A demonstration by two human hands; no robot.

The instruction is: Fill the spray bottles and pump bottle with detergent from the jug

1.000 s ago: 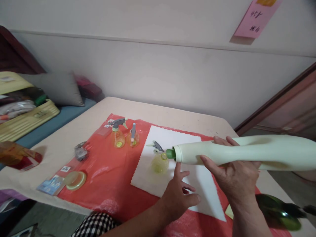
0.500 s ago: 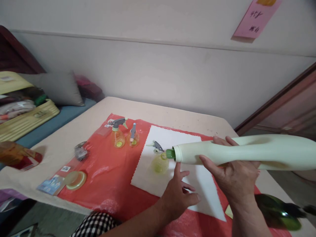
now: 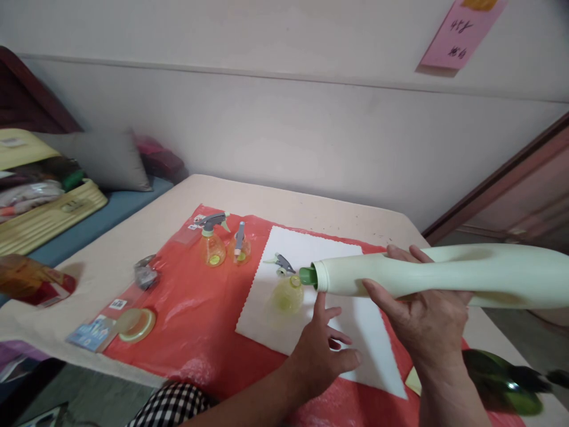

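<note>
My right hand point(image 3: 427, 320) grips a large pale green detergent bottle point(image 3: 480, 270) from beneath, holding it nearly level. Its green spout point(image 3: 307, 275) points left, close above the open mouth of a small clear yellowish spray bottle point(image 3: 287, 296). Under the neck, my left hand point(image 3: 322, 353) has its index fingertip up against or just below the rim, other fingers spread. The small bottle stands on a white cloth point(image 3: 355, 338), and a grey trigger sprayer head point(image 3: 283, 264) lies behind it. Any liquid leaving the spout cannot be made out.
Two spray bottles with heads on, one orange-tinted point(image 3: 214, 249), stand on the red plastic sheet point(image 3: 191, 296). A round lidded dish point(image 3: 137, 325) and a crumpled plastic bag point(image 3: 146, 273) lie leftward. A dark green bottle point(image 3: 498, 379) lies right; an amber bottle point(image 3: 35, 281) is far left.
The detergent bottle and my right hand have shifted very slightly right. My left hand keeps its place, and the other things stay where they were.
</note>
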